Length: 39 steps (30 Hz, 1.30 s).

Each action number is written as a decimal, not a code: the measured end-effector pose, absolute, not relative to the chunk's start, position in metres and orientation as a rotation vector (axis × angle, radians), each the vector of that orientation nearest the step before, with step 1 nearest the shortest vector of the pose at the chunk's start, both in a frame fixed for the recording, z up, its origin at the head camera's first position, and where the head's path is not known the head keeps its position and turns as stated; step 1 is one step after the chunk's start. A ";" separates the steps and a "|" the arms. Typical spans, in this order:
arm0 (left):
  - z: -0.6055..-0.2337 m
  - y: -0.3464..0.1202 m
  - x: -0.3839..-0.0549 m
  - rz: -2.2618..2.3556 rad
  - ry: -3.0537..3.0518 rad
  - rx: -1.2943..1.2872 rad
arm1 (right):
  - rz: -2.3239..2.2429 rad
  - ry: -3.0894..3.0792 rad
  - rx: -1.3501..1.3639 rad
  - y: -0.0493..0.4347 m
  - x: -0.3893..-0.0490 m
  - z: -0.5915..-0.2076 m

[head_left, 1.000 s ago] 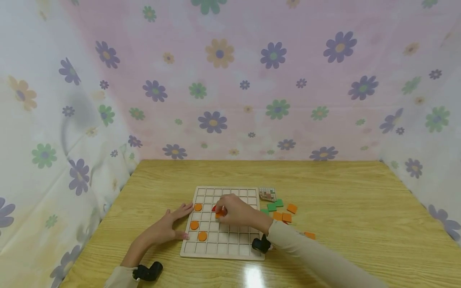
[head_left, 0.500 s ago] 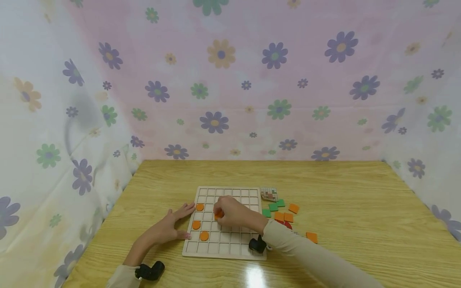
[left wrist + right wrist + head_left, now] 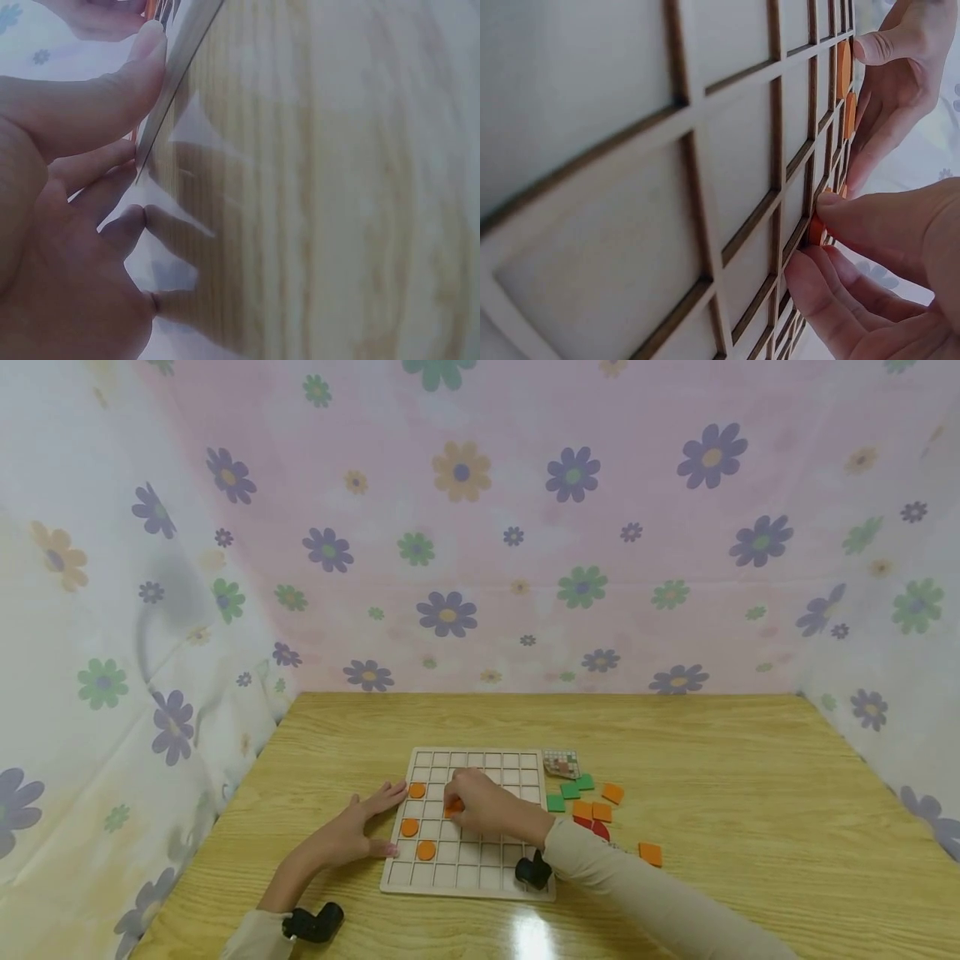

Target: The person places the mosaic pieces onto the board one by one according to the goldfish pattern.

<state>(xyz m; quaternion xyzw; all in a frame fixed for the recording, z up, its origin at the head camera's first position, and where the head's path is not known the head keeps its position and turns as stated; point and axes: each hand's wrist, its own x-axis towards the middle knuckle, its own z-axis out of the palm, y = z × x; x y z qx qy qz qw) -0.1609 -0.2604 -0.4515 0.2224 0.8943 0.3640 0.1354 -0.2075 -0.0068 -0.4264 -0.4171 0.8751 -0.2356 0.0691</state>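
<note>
A pale wooden grid board (image 3: pixel 465 892) lies on the table with three orange discs (image 3: pixel 426 850) in its left columns. My right hand (image 3: pixel 487 803) reaches over the board and pinches an orange piece (image 3: pixel 453 809) at a cell left of the middle. In the right wrist view, thumb and fingers close around the small piece (image 3: pixel 818 230), showing a reddish-orange edge low against the grid; its full outline is hidden. My left hand (image 3: pixel 347 833) rests at the board's left edge with fingers spread, thumb and fingertips touching the rim (image 3: pixel 176 82).
Right of the board lie several green squares (image 3: pixel 571 791), several orange squares (image 3: pixel 602 812) and red pieces (image 3: pixel 600 831), partly behind the right sleeve (image 3: pixel 600 868). A small patterned grid card (image 3: pixel 561 763) sits by the board's upper right corner. Flowered cloth hangs around the table.
My right hand has shifted slightly over the same area; the red piece seen by its fingertips one second ago is out of sight. The right forearm has moved down, uncovering red pieces. Left hand stays put.
</note>
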 end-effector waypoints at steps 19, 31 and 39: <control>-0.451 -0.256 -0.163 1.023 2.610 0.667 | -0.768 2.626 -1.279 0.004 -0.201 -0.425; -0.450 -0.259 -0.161 1.017 2.624 0.668 | -0.804 2.584 -1.320 0.032 -0.195 -0.421; -0.452 -0.261 -0.162 1.032 2.609 0.670 | -0.813 2.600 -1.317 0.061 -0.189 -0.419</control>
